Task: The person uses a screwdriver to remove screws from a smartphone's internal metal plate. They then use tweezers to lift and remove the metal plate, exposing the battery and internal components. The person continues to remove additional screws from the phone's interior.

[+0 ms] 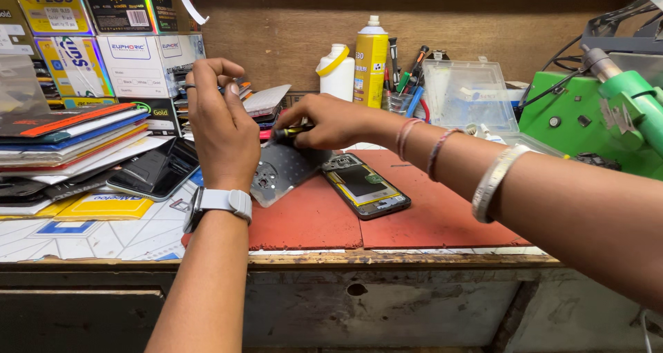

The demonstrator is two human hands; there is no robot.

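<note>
Hands working over an opened phone (364, 185) on the red mat (428, 218).
Right hand (324, 120) is pinching a small screwdriver (295, 130), grip clamped on it, tip over the grey back cover (284, 170) beside the phone. Left hand (219, 128) is hovering above the bench (331, 258), fingers curled; can't tell if holding anything.

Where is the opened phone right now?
The opened phone lies face down on the red mat, centre of the head view, just below the right hand and right of the grey back cover.

Two hands (221, 128), one opened phone (364, 185), two bottles (371, 59).
</note>
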